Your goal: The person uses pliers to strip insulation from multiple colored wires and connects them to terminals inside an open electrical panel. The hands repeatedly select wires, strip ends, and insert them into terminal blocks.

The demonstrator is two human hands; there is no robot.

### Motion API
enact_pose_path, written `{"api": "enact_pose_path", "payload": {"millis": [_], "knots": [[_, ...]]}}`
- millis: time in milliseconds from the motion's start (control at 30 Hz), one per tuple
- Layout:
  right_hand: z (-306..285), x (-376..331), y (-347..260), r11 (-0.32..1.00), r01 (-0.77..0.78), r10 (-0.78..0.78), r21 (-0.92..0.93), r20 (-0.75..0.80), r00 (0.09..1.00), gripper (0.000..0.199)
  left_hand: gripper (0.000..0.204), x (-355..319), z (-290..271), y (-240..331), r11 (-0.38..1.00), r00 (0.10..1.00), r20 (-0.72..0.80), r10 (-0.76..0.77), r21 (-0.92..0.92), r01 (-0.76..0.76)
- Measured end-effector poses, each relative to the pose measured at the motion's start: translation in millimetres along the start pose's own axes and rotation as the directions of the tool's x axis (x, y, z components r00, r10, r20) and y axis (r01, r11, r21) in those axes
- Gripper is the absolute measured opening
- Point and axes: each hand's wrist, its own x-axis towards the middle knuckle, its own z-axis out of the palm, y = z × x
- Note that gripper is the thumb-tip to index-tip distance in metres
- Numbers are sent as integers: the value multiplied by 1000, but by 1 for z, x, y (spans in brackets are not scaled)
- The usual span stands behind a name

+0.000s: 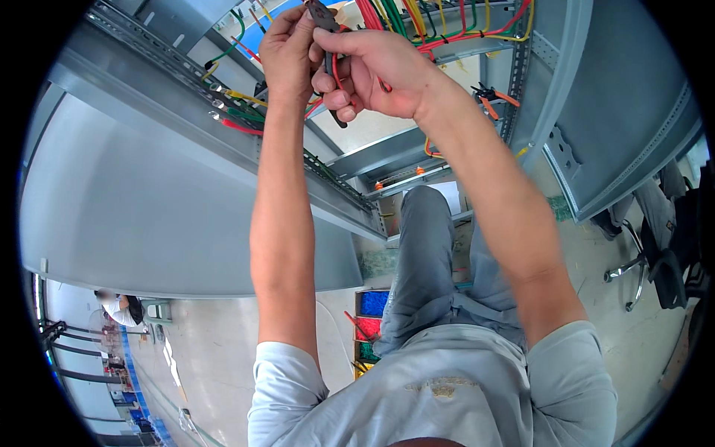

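Grey shirt [439,380]; right hand [380,71] curled round pliers [322,16], dark head, red-black handles; left hand [287,63] pinched near head, hold unclear.

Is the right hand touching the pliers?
Touching. In the head view, the right hand curls around the pliers at their handles.

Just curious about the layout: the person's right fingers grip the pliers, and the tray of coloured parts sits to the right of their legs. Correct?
Not quite: the head view shows the tray of coloured parts at the left of the legs. The right fingers do grip the pliers.
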Motion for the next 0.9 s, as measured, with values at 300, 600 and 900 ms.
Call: {"api": "enact_pose_path", "payload": {"millis": [300,600,900], "knots": [[-1,-5,-23,888,-93,-4,-450,-211,978,36,22,0,2,2,996,996,-36,-81,-52,79],[-6,-11,-37,848,-168,47,-503,-243,969,38,27,-2,15,8,996,998,-11,-57,-73,56],[2,-10,-40,444,-277,-184,-852,-389,903,40,30,-5,22,10,994,997,-18,-76,-82,75]]}}
